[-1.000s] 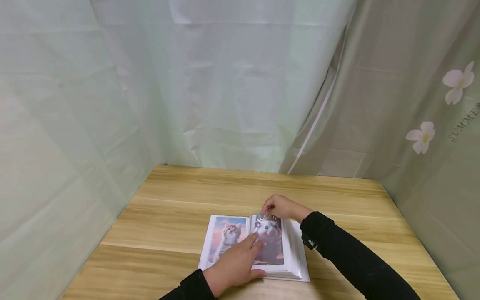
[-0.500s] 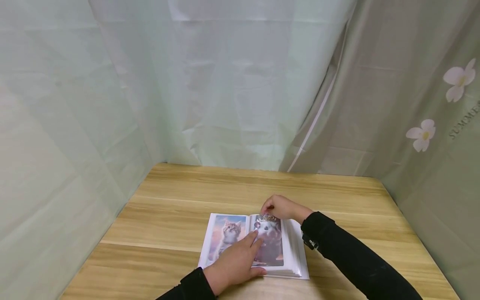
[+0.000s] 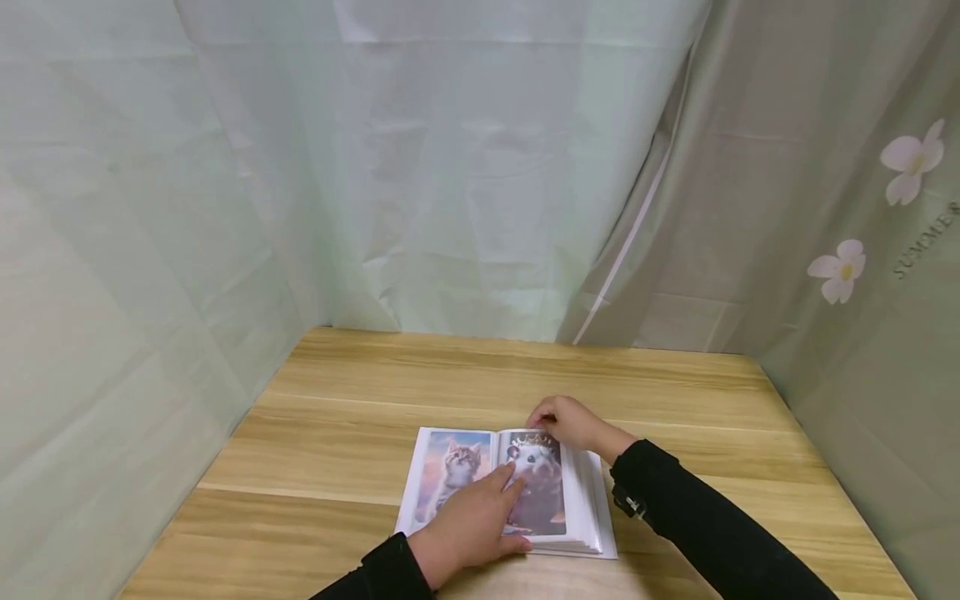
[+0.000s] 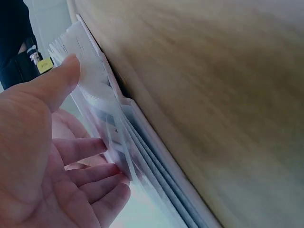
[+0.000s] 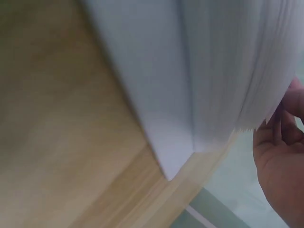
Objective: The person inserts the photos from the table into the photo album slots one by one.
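Observation:
An open photo album (image 3: 406, 500) lies on the table in the head view. Its left page shows a kitten photo (image 3: 461, 462). A photo of a crowned, mouse-like animal (image 3: 536, 492) sits in the clear sleeve of the right page. My left hand (image 3: 472, 521) rests across the lower middle of the album, its fingers extended onto the right page. My right hand (image 3: 572, 423) is at the top of that page, fingers bent, pinching the crowned-animal photo at its upper edge. In the right wrist view, the stacked pages (image 5: 228, 71) hide the fingertips of my right hand.
The wooden table (image 3: 315, 450) extends around the album. Pale curtains (image 3: 465, 167) hang behind it and at both sides. The right curtain carries printed white flowers (image 3: 838, 271).
The crowned-animal photo has slid slightly down into the right page's sleeve. My right hand has shifted a little to the right along the top edge. My left hand has stayed in place.

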Tool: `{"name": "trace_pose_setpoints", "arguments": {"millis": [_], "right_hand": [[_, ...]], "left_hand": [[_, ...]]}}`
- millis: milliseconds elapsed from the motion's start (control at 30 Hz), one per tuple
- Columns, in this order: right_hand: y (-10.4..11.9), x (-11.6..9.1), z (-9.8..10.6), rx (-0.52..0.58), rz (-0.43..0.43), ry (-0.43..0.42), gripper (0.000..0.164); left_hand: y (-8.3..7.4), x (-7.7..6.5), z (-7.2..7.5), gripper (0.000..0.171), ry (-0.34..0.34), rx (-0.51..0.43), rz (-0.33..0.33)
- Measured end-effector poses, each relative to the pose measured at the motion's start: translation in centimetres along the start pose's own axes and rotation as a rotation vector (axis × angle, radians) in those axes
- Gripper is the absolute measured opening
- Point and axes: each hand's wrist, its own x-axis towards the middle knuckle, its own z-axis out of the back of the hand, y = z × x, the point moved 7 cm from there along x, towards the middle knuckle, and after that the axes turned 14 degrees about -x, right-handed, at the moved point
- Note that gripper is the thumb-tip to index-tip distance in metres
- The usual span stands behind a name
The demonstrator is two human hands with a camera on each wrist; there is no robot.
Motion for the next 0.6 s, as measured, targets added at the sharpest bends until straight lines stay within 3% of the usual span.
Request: {"name": "trace_pose_setpoints", "arguments": {"millis": [333,600], "right_hand": [[-1.2,-2.2,1.7,0.004,-0.124,-0.138,0.019],[-1.3,-4.7,2.5,-0.014,-0.228,-0.170,0.015]], "left_hand": [[-0.1,0.3,0.3,0.085,0.008,-0.008,0.014],[-0.1,0.3,0.2,0.085,0.000,-0.019,0.024]]}}
